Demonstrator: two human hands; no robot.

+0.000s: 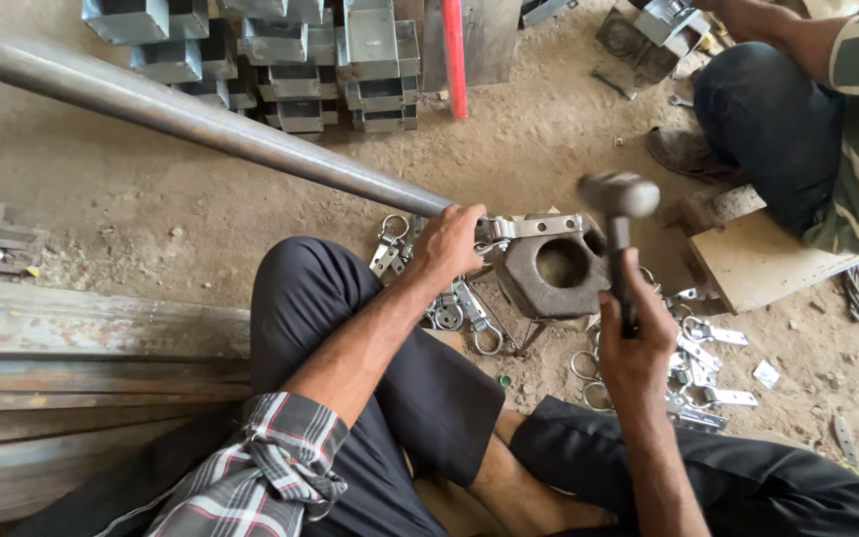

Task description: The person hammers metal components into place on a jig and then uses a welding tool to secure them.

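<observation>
Item: floor-level metalwork scene, head view.

Hidden or unclear: the hammer [616,214] head, upper right of centre, was motion-blurred, its face indistinct. The long steel pipe [201,119] ran from the upper left edge, where it was cut off, down toward centre; its near end disappeared behind the left hand [446,244]. The stacked grey metal boxes [280,60] along the top edge were cropped. A second person [827,119] at upper right showed only a dark trouser leg, a striped shirt and a forearm; what that person's hands worked on could not be made out. The wearer's torso was out of frame.

Left hand: fingers curled and closed over the pipe end and the near end of a flat metal bracket [539,227], which lay across the top of a heavy octagonal iron block [554,270] with a round hole, centre of frame.

Right hand [638,328]: fingers wrapped tight around the hammer's dark handle, thumb along the shaft, head raised above the block's right side.

Surroundings: loose bright clasps and rings [703,368] scattered on the dirt floor either side of the block; wooden board [758,264] at right; red rod [454,55] at top centre.
</observation>
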